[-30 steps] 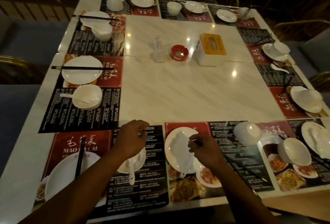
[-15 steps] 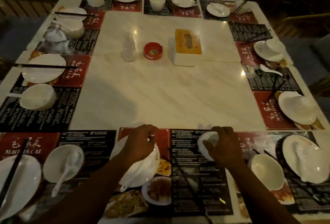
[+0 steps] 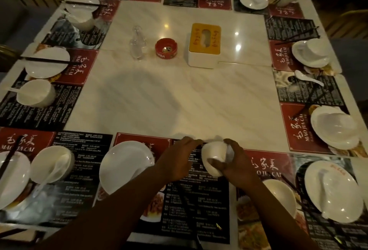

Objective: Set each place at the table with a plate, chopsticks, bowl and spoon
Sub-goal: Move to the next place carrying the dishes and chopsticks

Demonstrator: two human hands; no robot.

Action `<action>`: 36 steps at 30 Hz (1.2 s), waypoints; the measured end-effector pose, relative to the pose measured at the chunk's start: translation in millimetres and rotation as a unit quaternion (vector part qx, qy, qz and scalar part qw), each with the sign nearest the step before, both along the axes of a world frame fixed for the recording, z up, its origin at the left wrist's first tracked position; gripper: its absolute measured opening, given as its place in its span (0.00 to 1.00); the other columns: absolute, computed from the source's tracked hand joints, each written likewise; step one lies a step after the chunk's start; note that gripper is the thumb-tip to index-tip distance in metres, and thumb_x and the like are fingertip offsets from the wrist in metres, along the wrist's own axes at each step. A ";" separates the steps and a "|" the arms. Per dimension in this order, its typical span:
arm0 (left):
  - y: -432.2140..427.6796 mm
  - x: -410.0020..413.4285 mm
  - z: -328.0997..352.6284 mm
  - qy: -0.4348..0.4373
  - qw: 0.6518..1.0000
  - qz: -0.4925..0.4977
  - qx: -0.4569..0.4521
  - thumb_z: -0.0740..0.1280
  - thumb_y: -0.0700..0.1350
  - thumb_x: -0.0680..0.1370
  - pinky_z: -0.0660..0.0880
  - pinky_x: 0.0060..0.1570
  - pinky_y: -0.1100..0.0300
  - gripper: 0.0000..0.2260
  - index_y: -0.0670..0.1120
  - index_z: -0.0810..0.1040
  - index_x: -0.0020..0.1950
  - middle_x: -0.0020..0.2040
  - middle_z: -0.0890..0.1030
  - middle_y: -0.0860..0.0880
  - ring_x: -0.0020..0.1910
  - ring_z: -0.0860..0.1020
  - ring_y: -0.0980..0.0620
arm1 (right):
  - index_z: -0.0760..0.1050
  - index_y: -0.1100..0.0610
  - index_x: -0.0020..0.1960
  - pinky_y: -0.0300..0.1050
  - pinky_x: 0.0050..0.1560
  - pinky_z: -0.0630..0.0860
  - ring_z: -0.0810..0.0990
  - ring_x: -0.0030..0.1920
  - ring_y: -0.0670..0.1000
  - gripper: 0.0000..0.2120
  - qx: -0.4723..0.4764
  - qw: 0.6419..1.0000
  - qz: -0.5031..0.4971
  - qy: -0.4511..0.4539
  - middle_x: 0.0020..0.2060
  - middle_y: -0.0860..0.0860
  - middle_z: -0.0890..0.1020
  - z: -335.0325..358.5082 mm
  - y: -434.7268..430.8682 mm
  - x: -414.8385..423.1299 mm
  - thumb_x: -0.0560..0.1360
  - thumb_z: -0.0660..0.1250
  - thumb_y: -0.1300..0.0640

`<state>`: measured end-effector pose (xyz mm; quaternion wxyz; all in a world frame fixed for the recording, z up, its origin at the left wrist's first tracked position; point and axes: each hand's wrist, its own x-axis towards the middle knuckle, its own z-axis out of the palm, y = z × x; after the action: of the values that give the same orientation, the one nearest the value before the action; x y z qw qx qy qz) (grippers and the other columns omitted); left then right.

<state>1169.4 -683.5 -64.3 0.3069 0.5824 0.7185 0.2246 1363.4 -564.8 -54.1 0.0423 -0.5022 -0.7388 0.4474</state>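
On the near placemat my right hand (image 3: pixel 237 162) grips a white bowl (image 3: pixel 212 157) that lies tipped over, thumb across its side. A pale strip, perhaps a spoon handle, shows between that hand's fingers. My left hand (image 3: pixel 179 160) lies just left of the bowl with its fingertips at the bowl's far edge; whether it holds anything is hidden. Left of the hands an empty white plate (image 3: pixel 125 166) sits on the same mat. The place to the left has a bowl with a spoon (image 3: pixel 51 167) and a plate with chopsticks (image 3: pixel 12 174).
To the right stand another bowl (image 3: pixel 278 196) and a plate carrying a spoon (image 3: pixel 334 190). A yellow-topped tissue box (image 3: pixel 205 44), a red ashtray (image 3: pixel 166 50) and a clear bottle (image 3: pixel 137 42) occupy the table's middle. More plates and bowls line the other three sides.
My left hand left the plate and moved right to the bowl. My right hand kept hold of the bowl, which now lies more toward me on the mat. The view shifted right.
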 end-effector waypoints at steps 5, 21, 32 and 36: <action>22.1 19.3 11.4 -0.010 0.996 0.022 0.082 0.67 0.45 0.79 0.72 0.67 0.57 0.23 0.50 0.68 0.75 0.71 0.72 0.51 0.67 0.73 0.53 | 0.65 0.49 0.66 0.60 0.52 0.82 0.81 0.55 0.57 0.30 -0.236 0.960 -0.111 0.102 0.59 0.54 0.78 24.8 19.4 0.2 0.70 0.76 0.45; 63.3 35.0 -1.7 -0.060 0.976 0.196 -0.069 0.68 0.50 0.80 0.76 0.43 0.62 0.14 0.45 0.78 0.62 0.54 0.83 0.46 0.48 0.82 0.50 | 0.65 0.55 0.63 0.50 0.45 0.79 0.82 0.49 0.59 0.16 0.017 0.999 -0.014 -0.043 0.51 0.56 0.81 7.5 36.5 8.7 0.78 0.62 0.64; 51.5 32.0 -2.1 -0.122 0.975 0.162 -0.091 0.63 0.42 0.78 0.82 0.50 0.48 0.17 0.47 0.75 0.68 0.59 0.82 0.47 0.53 0.82 0.48 | 0.68 0.58 0.66 0.43 0.43 0.68 0.77 0.46 0.54 0.15 0.005 0.997 0.018 -0.073 0.53 0.58 0.80 -1.7 34.5 4.7 0.80 0.60 0.62; 48.9 28.6 -1.2 -0.129 0.979 0.132 -0.084 0.65 0.40 0.77 0.81 0.49 0.52 0.20 0.48 0.74 0.70 0.56 0.83 0.46 0.48 0.82 0.50 | 0.67 0.58 0.70 0.43 0.47 0.71 0.79 0.55 0.58 0.18 -0.007 0.998 0.002 -0.069 0.59 0.57 0.79 -6.0 33.7 4.6 0.81 0.60 0.62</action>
<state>1198.0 -634.5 -65.4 0.4125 0.4211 0.7595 0.2752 1368.0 -531.1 -60.2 -0.0127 -0.5310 -0.7378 0.4166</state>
